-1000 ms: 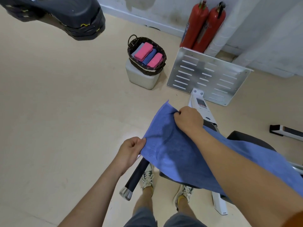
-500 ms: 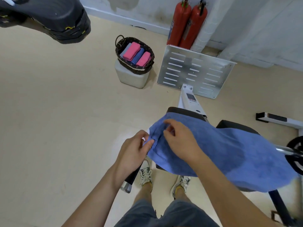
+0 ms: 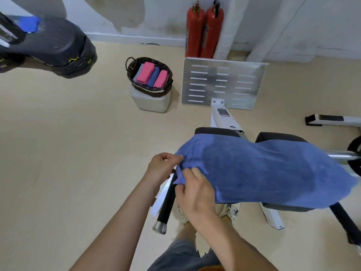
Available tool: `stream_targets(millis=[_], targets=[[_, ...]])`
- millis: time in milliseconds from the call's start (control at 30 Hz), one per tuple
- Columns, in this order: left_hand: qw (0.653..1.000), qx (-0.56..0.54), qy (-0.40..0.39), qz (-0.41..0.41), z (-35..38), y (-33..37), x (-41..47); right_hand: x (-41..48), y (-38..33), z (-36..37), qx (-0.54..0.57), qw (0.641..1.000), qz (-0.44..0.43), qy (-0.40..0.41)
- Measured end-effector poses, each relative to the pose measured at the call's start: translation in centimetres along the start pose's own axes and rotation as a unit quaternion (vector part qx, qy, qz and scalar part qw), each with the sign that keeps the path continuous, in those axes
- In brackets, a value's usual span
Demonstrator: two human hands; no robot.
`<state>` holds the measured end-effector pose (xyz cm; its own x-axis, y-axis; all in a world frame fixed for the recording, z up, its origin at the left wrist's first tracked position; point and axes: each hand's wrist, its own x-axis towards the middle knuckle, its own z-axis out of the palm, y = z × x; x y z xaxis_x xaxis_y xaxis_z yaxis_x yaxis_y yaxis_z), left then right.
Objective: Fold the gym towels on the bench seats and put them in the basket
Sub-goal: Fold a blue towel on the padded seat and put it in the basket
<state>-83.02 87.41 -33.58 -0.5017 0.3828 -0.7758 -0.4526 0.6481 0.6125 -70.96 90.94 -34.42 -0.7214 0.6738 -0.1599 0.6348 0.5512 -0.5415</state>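
Right hand and left hand both pinch the near end of the blue towel; the rest drapes over the bench seat. Folding looks barely begun: next it needs halving evenly, well before going to the wicker basket beyond.

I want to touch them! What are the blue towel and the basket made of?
The blue towel: soft terry-like cloth, probably; matte, fuzzy, drapes limply. The basket: looks woven wicker or rattan, dark brown; plaited strands show on its rim.

Hidden and cropped regions.
Your blue towel hides most of the bench seat; your right hand partly covers your shoes; the black machine runs off-frame.
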Motion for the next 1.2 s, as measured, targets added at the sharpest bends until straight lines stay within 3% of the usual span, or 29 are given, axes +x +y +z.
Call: stream_targets(millis=[67,167,233,333,433,567,700,867,1200], targets=[[0.995,-0.061,-0.059,-0.043,0.4,0.2,1.0,0.2,0.2,-0.4,0.058,0.997,0.034,-0.029],[0.986,-0.151,-0.039,-0.063,1.4,0.0,2.5,0.1,1.2,-0.4,0.15,0.98,0.079,-0.101],[0.979,-0.2,-0.019,-0.039,1.7,0.1,3.0,0.3,1.7,-0.8,0.211,0.961,0.14,-0.111],[0.986,-0.162,0.01,0.029,1.3,0.4,3.4,0.8,1.7,-1.6,0.278,0.93,0.206,-0.123],[0.991,-0.096,0.034,0.083,0.5,0.5,2.9,1.4,0.7,-1.7,0.251,0.94,0.18,-0.142],[0.988,-0.025,0.052,0.145,-0.5,0.6,1.6,1.4,0.3,-0.7,0.091,0.98,0.126,-0.121],[0.983,0.005,0.066,0.169,-1.1,1.2,1.3,0.5,0.6,-1.4,0.141,0.971,0.083,-0.177],[0.988,-0.095,0.035,0.115,-1.0,3.1,1.2,-0.6,1.8,-4.1,0.238,0.935,0.088,-0.248],[0.955,-0.257,-0.045,0.14,7.6,8.9,-1.1,-1.5,8.1,-15.2,0.325,0.922,0.052,-0.204]])
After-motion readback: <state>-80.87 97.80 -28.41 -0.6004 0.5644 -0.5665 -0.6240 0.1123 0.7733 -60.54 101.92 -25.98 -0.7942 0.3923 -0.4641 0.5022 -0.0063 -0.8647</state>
